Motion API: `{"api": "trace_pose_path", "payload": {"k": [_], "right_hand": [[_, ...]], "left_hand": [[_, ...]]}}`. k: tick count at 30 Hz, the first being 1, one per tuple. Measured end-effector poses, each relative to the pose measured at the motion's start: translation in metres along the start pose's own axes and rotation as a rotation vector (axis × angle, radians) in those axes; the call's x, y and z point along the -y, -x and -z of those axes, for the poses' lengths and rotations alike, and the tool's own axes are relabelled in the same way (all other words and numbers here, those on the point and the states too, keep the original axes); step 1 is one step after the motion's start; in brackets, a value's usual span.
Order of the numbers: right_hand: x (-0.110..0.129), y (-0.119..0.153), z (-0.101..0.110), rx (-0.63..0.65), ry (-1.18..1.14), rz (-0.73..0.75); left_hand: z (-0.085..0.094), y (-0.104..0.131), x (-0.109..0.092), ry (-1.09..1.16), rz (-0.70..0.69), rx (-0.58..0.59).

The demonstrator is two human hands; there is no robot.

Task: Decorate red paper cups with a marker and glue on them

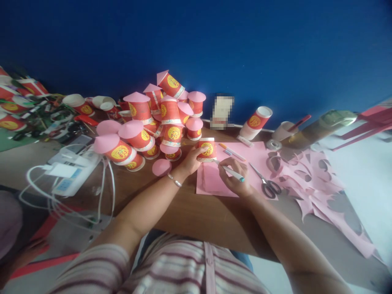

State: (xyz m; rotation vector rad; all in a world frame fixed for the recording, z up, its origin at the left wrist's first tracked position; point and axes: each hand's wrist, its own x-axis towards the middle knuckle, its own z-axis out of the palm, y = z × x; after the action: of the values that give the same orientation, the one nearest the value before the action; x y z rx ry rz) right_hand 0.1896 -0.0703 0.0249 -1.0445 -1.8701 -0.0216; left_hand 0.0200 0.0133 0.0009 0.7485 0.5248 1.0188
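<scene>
My left hand [192,160] is closed around a red paper cup [207,147] with a yellow round emblem, held above pink paper sheets [211,185]. Between the fingers of my right hand [235,177] is a white marker pen [232,173] with a teal end. Its tip points at the cup's lower white rim, and I cannot tell whether it touches. An orange-and-white pen [234,152] lies on the pink paper behind my right hand. To the right of that hand rest black-handled scissors [269,188].
Left of the cup stands a heap of red cups with pink cone tops [136,106]. A power strip [72,175] with white cables lies further left. Cut pink paper scraps [318,179] spread over the right side. Behind stand a cup stack [255,122] and a bottle [318,128].
</scene>
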Motion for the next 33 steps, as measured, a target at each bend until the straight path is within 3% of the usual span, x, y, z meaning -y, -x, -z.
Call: {"api": "trace_pose_path", "payload": {"k": [33], "right_hand": [[0.0064, -0.0018, 0.0013, 0.112, -0.101, 0.034]], "left_hand": [[0.0005, 0.0010, 0.0029, -0.030, 0.002, 0.017]]}}
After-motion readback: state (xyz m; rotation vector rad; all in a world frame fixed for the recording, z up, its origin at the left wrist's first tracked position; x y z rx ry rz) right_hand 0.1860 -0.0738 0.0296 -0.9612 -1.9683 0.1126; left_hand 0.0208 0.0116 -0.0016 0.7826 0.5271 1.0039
